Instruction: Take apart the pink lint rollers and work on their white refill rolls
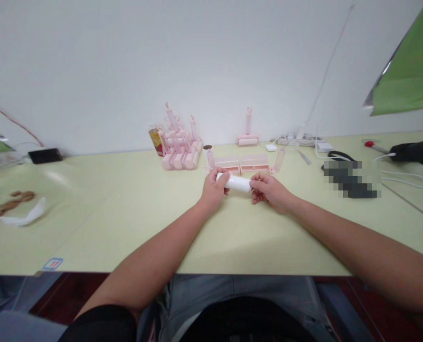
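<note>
A smooth white lint-roller refill [238,183] is held level above the table, a little tilted down toward the right. My left hand [214,189] is closed round its left end, with the thumb lying on top. At the other end, my right hand [268,190] pinches the rim between thumb and fingertips. Just behind my hands lies an opened pink lint-roller case [255,163], its two halves side by side. A short pink handle [280,159] stands at the right of the case, and another handle [210,156] at the left.
Several pink lint rollers [179,159] stand grouped at the back left, beside a yellow-and-red box [156,142]. One more lint roller [248,139] stands against the wall. To the right are a knife-like tool [304,156], a power strip [300,141], cables and a black device [414,154]. A black phone-like object [45,156] lies far left.
</note>
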